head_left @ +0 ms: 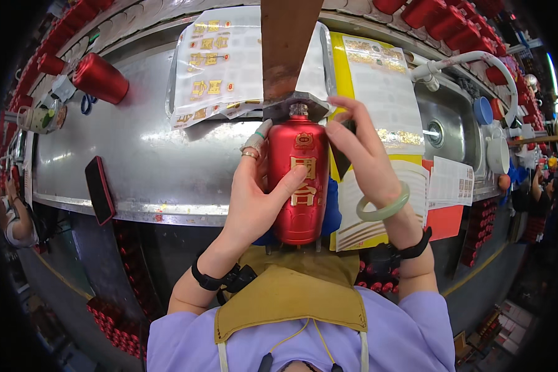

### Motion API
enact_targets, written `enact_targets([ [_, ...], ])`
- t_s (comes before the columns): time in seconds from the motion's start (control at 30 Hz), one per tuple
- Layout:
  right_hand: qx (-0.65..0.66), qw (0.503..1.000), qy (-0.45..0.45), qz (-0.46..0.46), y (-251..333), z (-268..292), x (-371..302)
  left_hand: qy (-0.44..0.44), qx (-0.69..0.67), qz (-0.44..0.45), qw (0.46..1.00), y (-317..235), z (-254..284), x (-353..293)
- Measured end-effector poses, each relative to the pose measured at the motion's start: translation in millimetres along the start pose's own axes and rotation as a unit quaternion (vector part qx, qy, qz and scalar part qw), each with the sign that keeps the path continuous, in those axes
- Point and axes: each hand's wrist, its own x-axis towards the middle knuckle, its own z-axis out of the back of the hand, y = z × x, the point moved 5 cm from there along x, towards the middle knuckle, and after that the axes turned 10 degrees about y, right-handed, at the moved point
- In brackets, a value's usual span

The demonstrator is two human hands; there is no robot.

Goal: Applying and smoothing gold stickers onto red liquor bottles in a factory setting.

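A glossy red bottle (285,212) with raised gold characters lies in front of me, its neck pointing away. My left hand (252,197) is closed round its left side, thumb across the front, with a wrapped fingertip and a ring. Beside the bottle's right shoulder, my right hand (367,147) has curved fingers round a dark flat piece (343,155), partly hidden; the forefinger is near the neck. A dark angular metal block (316,106) sits at the neck, at the end of a brown beam (289,46). Blue material (332,208) shows under the bottle.
Clear sheets with gold decals (212,68) lie behind the bottle. Right are a yellow board (339,62), more sheets (384,93), and a sink (456,124) with a white tap (477,57). On the metal bench at left lie a phone (99,190), scissors (88,103) and another red bottle (101,79).
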Motion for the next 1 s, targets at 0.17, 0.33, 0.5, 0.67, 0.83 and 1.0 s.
enact_targets([
  [0.17,-0.278,0.933,0.065,0.220,66.0,-3.7,10.5,-0.007,0.029,-0.006,1.000,-2.1,-1.5,-0.6],
  [0.33,-0.510,0.796,0.066,0.320,98.8,-19.5,26.6,-0.007,-0.007,0.002,1.000,-2.1,-4.1,-0.9],
  [0.5,-0.390,0.869,0.140,0.269,74.6,-11.9,31.0,0.000,0.000,0.011,1.000,0.6,0.3,-1.7],
  [0.67,-0.191,0.970,-0.004,0.153,48.3,20.8,8.1,0.020,-0.125,0.032,0.991,4.9,8.8,-10.6],
  [0.83,-0.003,0.996,0.034,-0.084,-9.7,-4.6,-41.7,0.035,-0.074,0.028,0.996,5.7,4.7,-20.9],
  [1.0,0.124,0.988,0.046,-0.079,-41.8,-27.1,-65.4,0.031,-0.036,0.031,0.998,6.0,2.6,-21.3],
])
